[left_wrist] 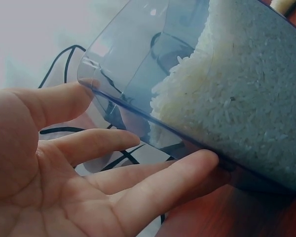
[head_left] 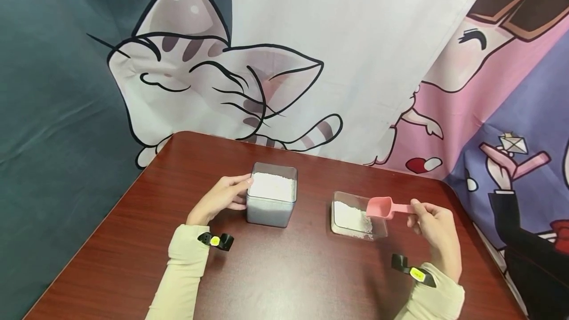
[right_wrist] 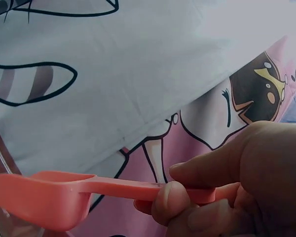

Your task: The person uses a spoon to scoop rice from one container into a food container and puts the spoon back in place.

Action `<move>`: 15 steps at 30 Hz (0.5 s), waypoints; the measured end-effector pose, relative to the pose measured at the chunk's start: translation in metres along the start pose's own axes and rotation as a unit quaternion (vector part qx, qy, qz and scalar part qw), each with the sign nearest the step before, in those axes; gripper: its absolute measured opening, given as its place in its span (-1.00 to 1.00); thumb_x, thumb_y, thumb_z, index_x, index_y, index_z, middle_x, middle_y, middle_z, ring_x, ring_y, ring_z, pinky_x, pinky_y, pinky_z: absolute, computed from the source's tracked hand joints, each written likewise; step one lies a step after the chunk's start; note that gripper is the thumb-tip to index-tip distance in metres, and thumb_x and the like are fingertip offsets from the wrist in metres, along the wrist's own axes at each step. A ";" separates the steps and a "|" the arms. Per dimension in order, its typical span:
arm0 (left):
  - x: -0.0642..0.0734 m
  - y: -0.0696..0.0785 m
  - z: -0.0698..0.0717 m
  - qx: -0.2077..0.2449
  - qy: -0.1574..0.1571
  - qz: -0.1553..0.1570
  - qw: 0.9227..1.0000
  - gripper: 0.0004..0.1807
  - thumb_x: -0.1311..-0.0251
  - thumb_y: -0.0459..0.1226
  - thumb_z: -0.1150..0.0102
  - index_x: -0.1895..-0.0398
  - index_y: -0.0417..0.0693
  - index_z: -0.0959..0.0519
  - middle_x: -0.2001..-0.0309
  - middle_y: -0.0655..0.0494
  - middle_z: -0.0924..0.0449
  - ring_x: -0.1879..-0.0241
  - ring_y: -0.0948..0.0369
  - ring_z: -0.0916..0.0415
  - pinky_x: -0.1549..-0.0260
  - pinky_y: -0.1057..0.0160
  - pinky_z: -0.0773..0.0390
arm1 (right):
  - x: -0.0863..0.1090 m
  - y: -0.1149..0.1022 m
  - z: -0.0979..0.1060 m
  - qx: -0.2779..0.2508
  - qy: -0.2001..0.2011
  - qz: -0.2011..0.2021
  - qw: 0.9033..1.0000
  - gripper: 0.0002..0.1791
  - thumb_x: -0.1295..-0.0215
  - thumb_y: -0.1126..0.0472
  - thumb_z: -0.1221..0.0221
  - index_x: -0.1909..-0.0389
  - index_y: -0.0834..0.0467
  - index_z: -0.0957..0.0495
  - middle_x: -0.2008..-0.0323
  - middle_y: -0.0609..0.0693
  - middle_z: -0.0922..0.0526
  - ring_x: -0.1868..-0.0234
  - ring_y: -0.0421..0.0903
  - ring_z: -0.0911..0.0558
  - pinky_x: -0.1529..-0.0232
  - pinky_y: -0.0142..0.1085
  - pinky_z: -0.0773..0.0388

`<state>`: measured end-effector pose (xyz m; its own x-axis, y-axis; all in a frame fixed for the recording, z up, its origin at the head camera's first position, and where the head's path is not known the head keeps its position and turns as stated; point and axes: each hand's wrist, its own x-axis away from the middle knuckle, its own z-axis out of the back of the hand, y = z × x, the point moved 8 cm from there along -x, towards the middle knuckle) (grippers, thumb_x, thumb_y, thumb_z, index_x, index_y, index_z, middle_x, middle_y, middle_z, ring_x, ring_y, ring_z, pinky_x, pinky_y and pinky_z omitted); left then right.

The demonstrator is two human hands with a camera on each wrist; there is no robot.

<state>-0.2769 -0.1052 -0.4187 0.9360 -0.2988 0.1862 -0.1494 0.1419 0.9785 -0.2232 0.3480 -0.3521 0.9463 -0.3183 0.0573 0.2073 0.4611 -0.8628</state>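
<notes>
A clear, tall square container [head_left: 269,215] stands on the table, filled partway with white rice [left_wrist: 256,84]. My left hand [head_left: 219,197] touches its left side with extended fingers, the thumb at the upper rim. To the right lies a shallow clear box [head_left: 380,232] with rice [head_left: 351,217] heaped toward its left part. Above the right end of this box is a pink scoop [head_left: 379,207], its bowl pointing left, with no rice visible in it. My right hand [head_left: 434,226] pinches the scoop's handle [right_wrist: 123,187] between thumb and fingers.
Both containers stand on a reddish-brown wooden table [head_left: 266,280]. Behind it hangs a cloth backdrop [head_left: 355,28] printed with a cat and cartoon figures. A dark strap with a yellow mark [head_left: 417,274] is around each sleeved wrist.
</notes>
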 end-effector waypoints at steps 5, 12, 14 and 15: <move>0.001 0.002 0.000 -0.004 0.008 0.005 1.000 -0.38 -0.28 -0.02 0.01 -0.32 -0.13 -0.24 -0.13 -0.22 -0.40 0.20 0.02 -0.58 0.21 0.07 -0.60 | 0.002 -0.009 -0.005 0.007 0.007 0.008 1.000 -0.53 -0.33 -0.11 0.02 0.56 0.17 -0.53 0.77 -0.07 -0.47 0.71 -0.17 -0.37 0.66 -0.32 -0.32; -0.001 0.002 -0.001 -0.004 0.010 0.002 1.000 -0.40 -0.29 -0.04 0.03 -0.33 -0.13 -0.23 -0.08 -0.24 -0.45 0.24 0.05 -0.60 0.24 0.06 -0.61 | 0.005 -0.025 -0.018 -0.033 0.020 0.032 0.999 -0.54 -0.33 -0.04 -0.01 0.59 0.24 -0.51 0.82 -0.04 -0.47 0.77 -0.17 -0.35 0.72 -0.31 -0.28; -0.001 0.001 0.000 -0.004 0.011 0.002 1.000 -0.39 -0.29 -0.03 0.02 -0.33 -0.13 -0.23 -0.06 -0.24 -0.46 0.25 0.05 -0.60 0.24 0.05 -0.61 | 0.005 -0.029 -0.021 -0.050 0.019 0.042 0.998 -0.55 -0.33 -0.01 -0.03 0.58 0.27 -0.51 0.82 -0.01 -0.48 0.79 -0.17 -0.34 0.75 -0.31 -0.25; 0.000 0.002 0.000 -0.007 0.010 0.000 1.000 -0.39 -0.29 -0.03 0.02 -0.33 -0.14 -0.23 -0.07 -0.25 -0.45 0.24 0.05 -0.60 0.24 0.06 -0.61 | 0.005 -0.031 -0.023 -0.059 0.018 0.045 0.997 -0.56 -0.33 0.00 -0.04 0.58 0.27 -0.51 0.82 -0.01 -0.47 0.79 -0.17 -0.33 0.76 -0.32 -0.24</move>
<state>-0.2774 -0.1049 -0.4170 0.9422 -0.2804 0.1835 -0.1445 0.1543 0.9774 -0.2303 0.3135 -0.3366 0.9497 -0.3106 -0.0404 0.0884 0.3896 -0.9167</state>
